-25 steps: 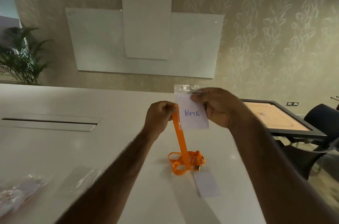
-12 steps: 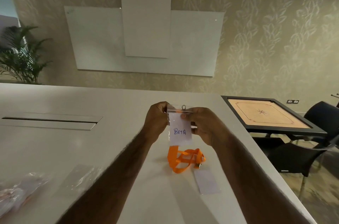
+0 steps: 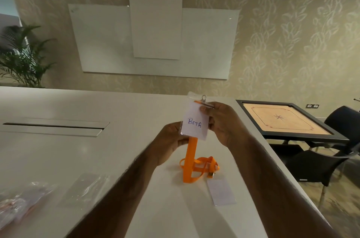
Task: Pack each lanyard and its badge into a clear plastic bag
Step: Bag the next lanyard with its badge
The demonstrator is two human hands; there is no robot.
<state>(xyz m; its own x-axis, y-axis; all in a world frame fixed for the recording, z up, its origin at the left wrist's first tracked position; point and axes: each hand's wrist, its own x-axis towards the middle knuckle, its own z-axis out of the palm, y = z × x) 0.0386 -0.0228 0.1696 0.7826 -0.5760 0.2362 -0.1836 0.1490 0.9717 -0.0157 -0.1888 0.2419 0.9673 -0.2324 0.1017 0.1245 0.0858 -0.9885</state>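
I hold a clear badge sleeve with a white card reading "BETA" [image 3: 194,120] upright above the white table [image 3: 97,159]. My right hand [image 3: 224,122] pinches its top right edge near the metal ring. My left hand [image 3: 171,142] pinches its lower left corner together with the orange lanyard [image 3: 191,163]. The strap hangs down from there to a loose coil on the table. A second badge card [image 3: 222,192] lies flat by the lanyard's metal clip. An empty clear plastic bag [image 3: 85,189] lies at the lower left.
A filled plastic bag [image 3: 17,204], blurred, lies at the table's lower left corner. A cable slot [image 3: 54,125] is set into the tabletop at left. To the right of the table edge stand a carrom board [image 3: 282,118] and black chairs [image 3: 331,155].
Both hands have lifted the badge higher and tilted it. My left hand has slid from the top edge to the lower left corner, and the strap hangs straight again.
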